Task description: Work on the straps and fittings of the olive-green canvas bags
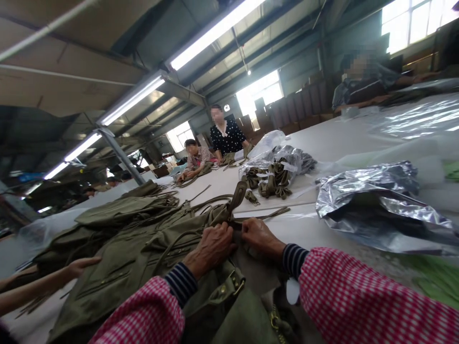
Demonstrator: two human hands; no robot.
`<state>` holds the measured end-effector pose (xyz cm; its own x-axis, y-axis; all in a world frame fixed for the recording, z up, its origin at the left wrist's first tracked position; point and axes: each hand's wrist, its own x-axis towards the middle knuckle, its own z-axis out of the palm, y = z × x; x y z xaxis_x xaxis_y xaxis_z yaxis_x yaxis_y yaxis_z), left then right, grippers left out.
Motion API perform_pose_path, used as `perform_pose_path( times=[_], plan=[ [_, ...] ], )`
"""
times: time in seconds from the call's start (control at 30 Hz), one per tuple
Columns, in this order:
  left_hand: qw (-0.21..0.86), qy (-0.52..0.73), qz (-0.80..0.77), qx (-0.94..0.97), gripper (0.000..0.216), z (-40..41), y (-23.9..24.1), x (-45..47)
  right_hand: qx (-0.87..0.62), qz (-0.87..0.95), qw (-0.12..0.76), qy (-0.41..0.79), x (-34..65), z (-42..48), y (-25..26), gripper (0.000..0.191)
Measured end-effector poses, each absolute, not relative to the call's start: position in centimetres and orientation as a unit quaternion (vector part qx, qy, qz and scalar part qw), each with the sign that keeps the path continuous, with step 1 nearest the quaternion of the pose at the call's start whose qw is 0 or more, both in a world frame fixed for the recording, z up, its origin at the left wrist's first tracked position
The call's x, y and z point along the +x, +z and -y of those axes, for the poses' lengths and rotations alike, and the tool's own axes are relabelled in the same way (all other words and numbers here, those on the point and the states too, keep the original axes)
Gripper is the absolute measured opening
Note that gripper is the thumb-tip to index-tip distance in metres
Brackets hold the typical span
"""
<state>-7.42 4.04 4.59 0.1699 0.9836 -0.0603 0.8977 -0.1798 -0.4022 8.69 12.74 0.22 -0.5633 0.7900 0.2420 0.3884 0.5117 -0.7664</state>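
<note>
An olive-green bag (224, 279) with a brass buckle and a brass zipper lies in front of me, partly hidden under my sleeves. My left hand (214, 244) is closed on the upper edge of the bag. Close beside it, my right hand (261, 238) pinches the same edge, fingers curled, knuckles up. A stitched olive strap (237, 197) sticks up just beyond my left hand. To the left, more olive bags (98, 267) with zips and thin cords lie heaped, overlapping.
Another person's hand (84, 266) reaches onto the heap from the left. Beyond my hands are bundled olive straps (274, 179) in clear plastic, and a crumpled silver bag (373, 205) lies right. Co-workers (229, 136) stand around the long white table (332, 126).
</note>
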Motion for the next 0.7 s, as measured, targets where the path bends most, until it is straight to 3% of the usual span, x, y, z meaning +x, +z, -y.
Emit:
perform_pose_path(
  times=[0.23,0.5,0.7],
  plan=[
    [0.134,0.150,0.607,-0.769,0.040,-3.1,3.5,-6.9,-0.360,0.804,0.322,0.347,8.6,-13.3,-0.3,0.015],
    [0.098,0.069,0.698,-0.706,0.018,-4.5,4.6,-7.6,-0.324,0.831,0.316,0.324,9.8,-12.3,0.9,0.011],
    [0.038,-0.037,0.729,-0.682,0.021,-4.4,5.6,-9.5,-0.296,0.873,0.277,0.270,10.4,-10.6,1.2,0.011]
  ],
)
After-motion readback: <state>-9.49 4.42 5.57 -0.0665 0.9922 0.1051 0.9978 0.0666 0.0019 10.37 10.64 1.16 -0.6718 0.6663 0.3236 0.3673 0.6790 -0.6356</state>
